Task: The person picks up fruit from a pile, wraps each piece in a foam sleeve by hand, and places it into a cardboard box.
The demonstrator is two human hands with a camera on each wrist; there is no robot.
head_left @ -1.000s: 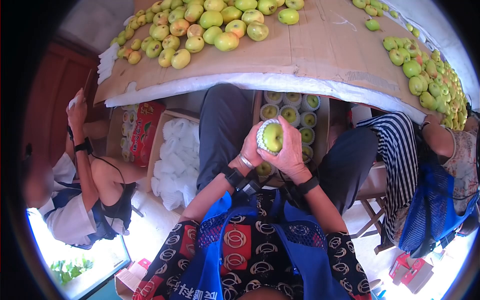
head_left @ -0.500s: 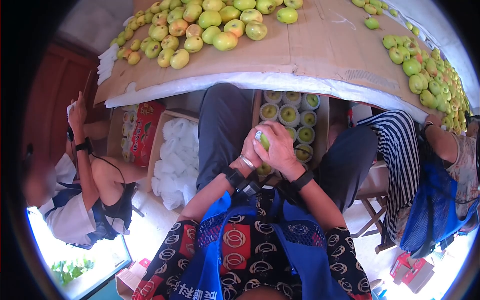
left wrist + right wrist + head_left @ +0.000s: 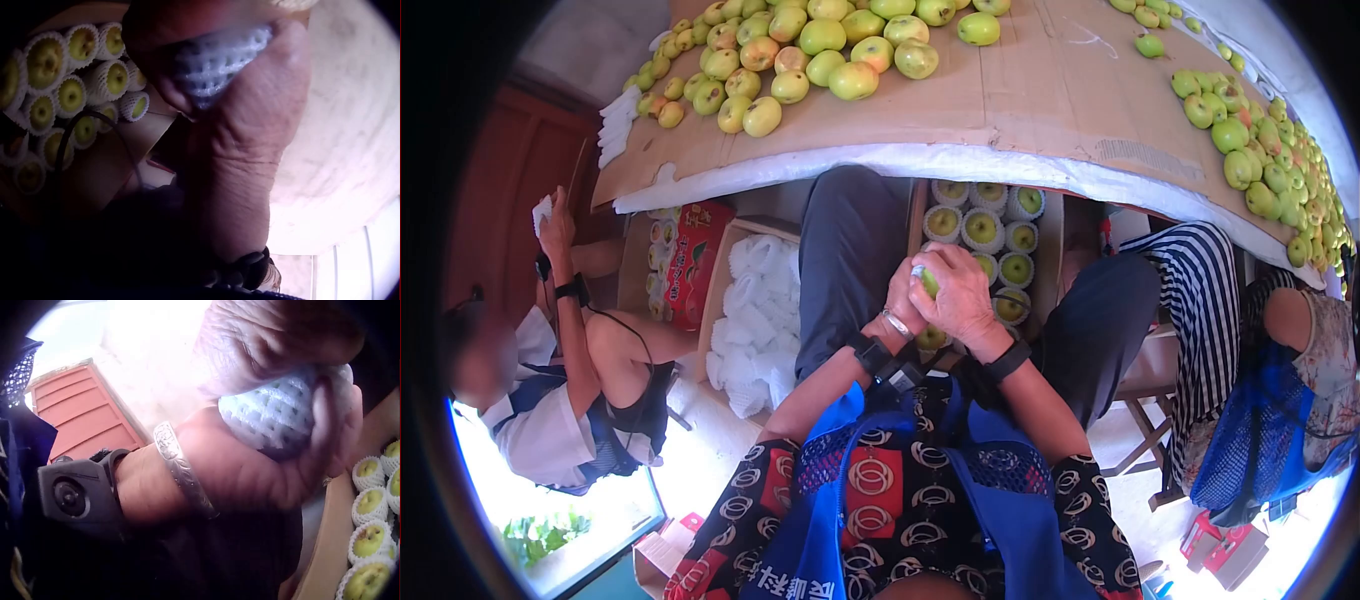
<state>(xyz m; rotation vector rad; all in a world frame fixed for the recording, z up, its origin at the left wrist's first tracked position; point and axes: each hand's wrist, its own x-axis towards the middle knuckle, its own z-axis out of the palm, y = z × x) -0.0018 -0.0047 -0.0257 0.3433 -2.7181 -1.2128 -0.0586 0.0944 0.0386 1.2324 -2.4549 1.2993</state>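
Between the two hands is a green apple (image 3: 928, 283) in a white foam net, mostly covered in the head view. My left hand (image 3: 903, 300), wearing a silver bracelet, grips it from the left and below. Over its top and right side curls my right hand (image 3: 962, 297). In the right wrist view the netted apple (image 3: 269, 415) lies in the bracelet hand's curled fingers, with the right hand (image 3: 275, 340) against its upper side. The left wrist view shows foam net (image 3: 225, 65) between the palms; the apple's skin is hidden there.
Below the hands' level, a carton holds netted apples (image 3: 981, 228). Left of my leg stands a box of white foam nets (image 3: 755, 310). Loose apples (image 3: 854, 80) lie on the cardboard-covered table (image 3: 1040, 110). People sit at both sides.
My right hand has moved from the apple's side to over it, covering most of the fruit, and the hands have closed together. The person at right has drawn an arm back from the table edge.
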